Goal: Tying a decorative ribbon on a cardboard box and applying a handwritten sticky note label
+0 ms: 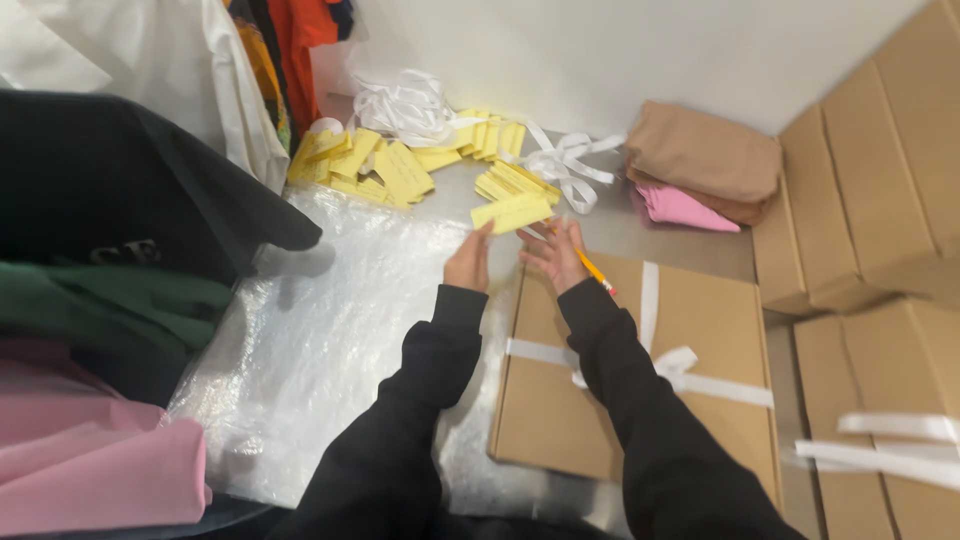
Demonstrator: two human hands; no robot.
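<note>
Cluttered floor, yellow slip (511, 212) at left hand (468, 262) fingertips

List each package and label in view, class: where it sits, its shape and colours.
Flat brown cardboard box, white ribbon tied, under right hand.
Stacked plain brown boxes, right edge.
Yellow rectangular paper labels, scattered top centre.
One yellow label, at both hands' fingertips; left hand beside.

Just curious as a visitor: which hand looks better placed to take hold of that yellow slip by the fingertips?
Probably the left hand: its fingertips already touch the yellow slip and it holds nothing. The right hand is equally near but carries a pencil.
</note>
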